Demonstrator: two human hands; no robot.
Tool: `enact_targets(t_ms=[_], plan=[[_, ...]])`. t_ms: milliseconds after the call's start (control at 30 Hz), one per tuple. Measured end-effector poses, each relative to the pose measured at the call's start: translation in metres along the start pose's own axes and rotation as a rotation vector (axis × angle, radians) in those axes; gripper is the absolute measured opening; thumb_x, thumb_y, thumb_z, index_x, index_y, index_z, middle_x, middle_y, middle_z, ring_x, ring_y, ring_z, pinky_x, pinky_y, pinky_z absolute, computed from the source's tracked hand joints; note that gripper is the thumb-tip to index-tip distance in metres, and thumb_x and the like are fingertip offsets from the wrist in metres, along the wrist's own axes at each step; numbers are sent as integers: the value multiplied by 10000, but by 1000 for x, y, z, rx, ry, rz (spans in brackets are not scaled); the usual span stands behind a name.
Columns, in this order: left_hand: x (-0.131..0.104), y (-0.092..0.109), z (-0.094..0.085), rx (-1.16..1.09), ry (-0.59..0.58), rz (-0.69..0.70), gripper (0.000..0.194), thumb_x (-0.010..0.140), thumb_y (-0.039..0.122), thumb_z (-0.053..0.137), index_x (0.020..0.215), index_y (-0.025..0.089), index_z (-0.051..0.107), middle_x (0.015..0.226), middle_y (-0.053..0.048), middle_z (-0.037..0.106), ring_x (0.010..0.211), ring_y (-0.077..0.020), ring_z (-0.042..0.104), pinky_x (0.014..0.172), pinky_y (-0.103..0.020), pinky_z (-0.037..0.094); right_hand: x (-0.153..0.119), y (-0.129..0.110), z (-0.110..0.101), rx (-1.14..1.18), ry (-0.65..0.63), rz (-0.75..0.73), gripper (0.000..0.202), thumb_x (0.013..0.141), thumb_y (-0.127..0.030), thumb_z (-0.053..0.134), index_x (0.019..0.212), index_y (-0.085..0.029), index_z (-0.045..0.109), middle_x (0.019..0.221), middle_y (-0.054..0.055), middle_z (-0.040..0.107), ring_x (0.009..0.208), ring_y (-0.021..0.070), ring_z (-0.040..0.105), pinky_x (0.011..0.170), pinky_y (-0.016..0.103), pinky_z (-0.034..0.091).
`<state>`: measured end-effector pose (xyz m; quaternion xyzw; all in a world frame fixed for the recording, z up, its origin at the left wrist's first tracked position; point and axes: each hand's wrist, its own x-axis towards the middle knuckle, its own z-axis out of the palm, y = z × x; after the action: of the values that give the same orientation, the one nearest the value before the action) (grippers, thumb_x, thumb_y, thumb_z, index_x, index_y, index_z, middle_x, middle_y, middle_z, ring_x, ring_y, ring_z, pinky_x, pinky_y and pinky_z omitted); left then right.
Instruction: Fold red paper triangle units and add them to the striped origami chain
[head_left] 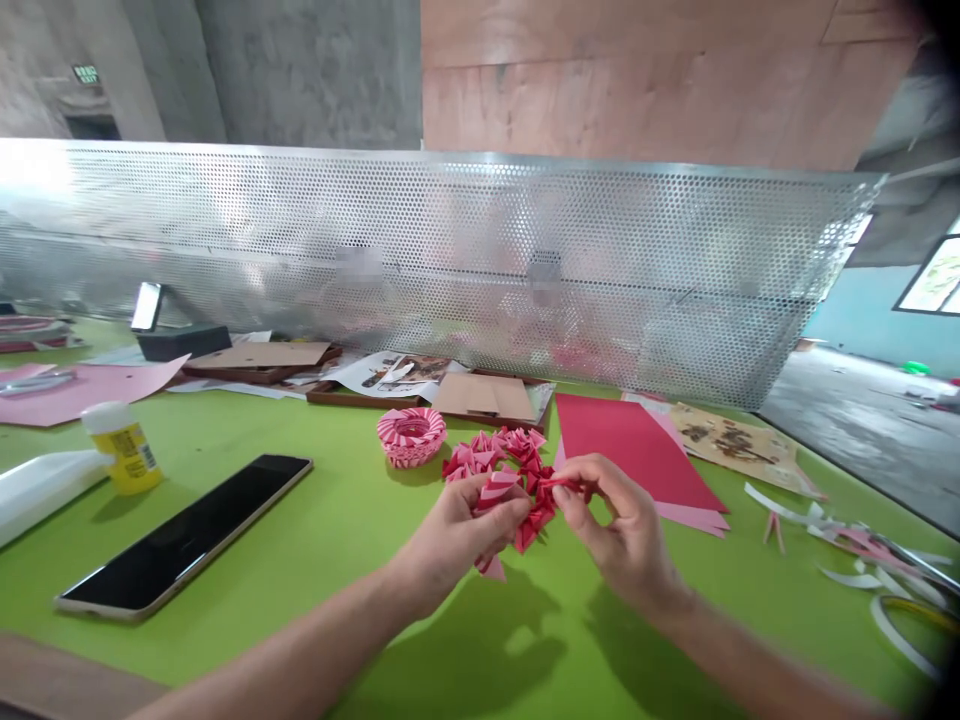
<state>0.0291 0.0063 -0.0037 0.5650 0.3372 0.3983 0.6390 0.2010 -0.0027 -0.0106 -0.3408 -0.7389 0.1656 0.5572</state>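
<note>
In front of me my left hand (476,525) is closed round a bundle of folded pink and red paper pieces (498,489), held a little above the green table. My right hand (619,515) pinches a small folded red paper piece (564,482) between thumb and forefinger, at the bundle's right side. Behind my fingers lies a cluster of folded pink and red paper pieces (529,447); whether it joins the bundle in my left hand I cannot tell. A small round bowl of folded pink and white paper (411,437) stands just beyond, to the left.
On the green table (300,540) are a phone (195,535) and a yellow glue bottle (126,455) at left. Red paper sheets (637,455) lie at right, near paper strips and scissors (911,565). Wooden trays (484,395) line the back, before a perforated metal screen (465,260).
</note>
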Motion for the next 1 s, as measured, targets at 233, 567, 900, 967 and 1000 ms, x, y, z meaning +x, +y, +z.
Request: enact_targets(t_ms=[233,567,900,967,1000], plan=[[2,0,2,-207,13,-37,332,838,412,457,781,113,591,590,3,519,499,-81,417,452,-190,284,0,-12,-21,-12,173,107,83,855,-244,518,843,-189,580,719,20,571,666,166,534,562,263,463],[-1,11,-2,-85,-271,-137,346,882,372,365,747,134,577,561,5,506,474,-85,388,445,-203,277,-13,-27,-8,64,230,259,135,853,-275,529,817,-170,606,672,12,566,605,139,517,507,225,464],[-15,5,-39,48,-302,4,288,865,338,454,951,131,636,611,-2,500,572,-109,385,553,-240,306,-11,-39,20,96,194,223,90,842,-239,546,819,-192,619,633,-15,550,536,115,488,462,200,414],[-18,4,-41,72,-295,8,277,859,332,470,958,135,638,632,-10,519,608,-118,412,594,-246,332,-16,-40,21,70,199,197,68,841,-211,549,841,-203,617,649,-10,557,560,126,506,476,208,422],[-20,3,-42,89,-289,4,274,853,339,481,963,142,636,651,-13,530,634,-125,434,625,-252,350,-18,-41,21,59,199,189,68,841,-196,549,856,-209,614,671,-6,565,583,133,520,493,214,431]])
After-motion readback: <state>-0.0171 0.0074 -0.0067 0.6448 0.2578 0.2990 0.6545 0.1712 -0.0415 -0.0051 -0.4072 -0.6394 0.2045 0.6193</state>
